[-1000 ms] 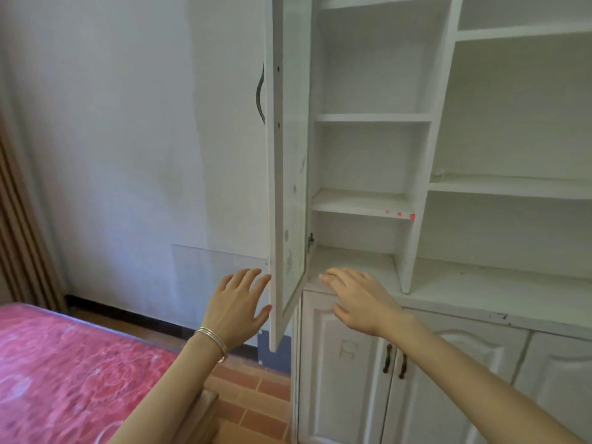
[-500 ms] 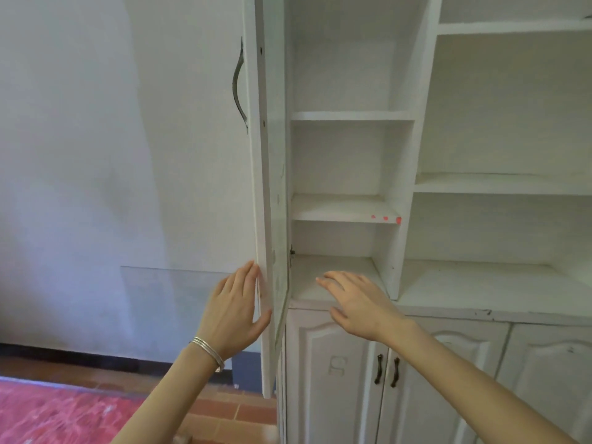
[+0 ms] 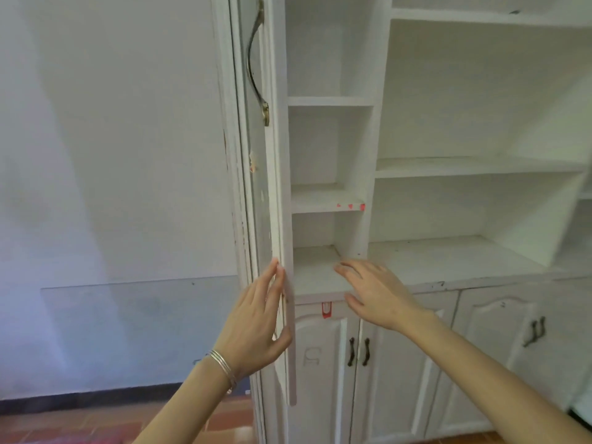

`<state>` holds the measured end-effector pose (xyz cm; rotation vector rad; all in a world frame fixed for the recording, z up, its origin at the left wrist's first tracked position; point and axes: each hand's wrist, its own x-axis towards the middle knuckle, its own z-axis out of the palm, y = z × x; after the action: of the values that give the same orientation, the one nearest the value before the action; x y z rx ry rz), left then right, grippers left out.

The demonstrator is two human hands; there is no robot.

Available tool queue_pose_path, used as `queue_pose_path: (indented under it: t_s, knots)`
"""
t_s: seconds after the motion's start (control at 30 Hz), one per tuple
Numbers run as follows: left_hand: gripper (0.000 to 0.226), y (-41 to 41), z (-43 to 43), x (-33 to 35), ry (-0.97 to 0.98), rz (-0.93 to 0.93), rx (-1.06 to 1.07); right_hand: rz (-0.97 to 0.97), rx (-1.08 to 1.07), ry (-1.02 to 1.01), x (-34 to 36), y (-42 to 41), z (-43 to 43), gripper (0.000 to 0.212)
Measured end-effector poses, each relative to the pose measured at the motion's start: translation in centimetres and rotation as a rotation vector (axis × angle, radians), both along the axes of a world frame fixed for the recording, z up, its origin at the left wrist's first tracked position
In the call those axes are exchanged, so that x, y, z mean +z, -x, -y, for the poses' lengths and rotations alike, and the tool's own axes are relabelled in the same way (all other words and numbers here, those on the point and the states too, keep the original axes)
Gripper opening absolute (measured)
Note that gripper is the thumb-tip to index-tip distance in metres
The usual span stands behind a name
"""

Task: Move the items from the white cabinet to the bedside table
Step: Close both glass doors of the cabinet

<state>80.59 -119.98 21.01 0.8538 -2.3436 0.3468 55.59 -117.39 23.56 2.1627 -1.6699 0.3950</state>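
The white cabinet (image 3: 381, 123) fills the view from 12 round to 5 o'clock, its open shelves facing the camera. Its tall door (image 3: 278, 187) stands ajar and is seen nearly edge-on, running from 12 down to 6 o'clock, with a curved metal handle (image 3: 256, 59) at 12 on its outer face.

The left hand (image 3: 256, 322), at 6 to 7 o'clock, is open: its straight fingers lie flat against the door's outer face beside the edge, thumb at the edge. A thin bracelet (image 3: 224, 368) circles its wrist.

The right hand (image 3: 378, 293), at 4 to 5 o'clock, is open too, palm down, fingers spread over the ledge (image 3: 432, 267) of the lowest shelf. I cannot tell whether it touches.

Small red marks (image 3: 350, 206) dot the front of the narrow shelf above, near centre. A red tag (image 3: 326, 309) sits under the ledge at 6 o'clock. The lower doors (image 3: 394, 379) at 5 o'clock carry dark handles. A pale wall (image 3: 112, 139) spans 8 to 11 o'clock.
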Motion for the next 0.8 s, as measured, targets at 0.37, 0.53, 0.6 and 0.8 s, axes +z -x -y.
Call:
queue_pose_path:
  t_s: [0.37, 0.53, 0.6, 0.8]
  knots:
    - [0.080, 11.6, 3.8, 1.2, 0.018, 0.053, -0.077, 0.000, -0.173, -0.032, -0.9, 9.1, -3.1, 0.053]
    - [0.078, 17.4, 6.2, 1.6, 0.021, 0.068, -0.031, -0.011, -0.142, -0.029, -0.2, 13.9, -1.7, 0.052]
    - [0.078, 19.4, 7.7, 1.8, 0.046, 0.088, -0.010, -0.030, -0.133, -0.041, 0.2, 15.9, -0.6, 0.053]
    - [0.079, 24.8, 12.3, 2.5, 0.117, 0.180, 0.140, -0.063, -0.070, -0.041, 0.9, 20.4, 3.2, 0.053]
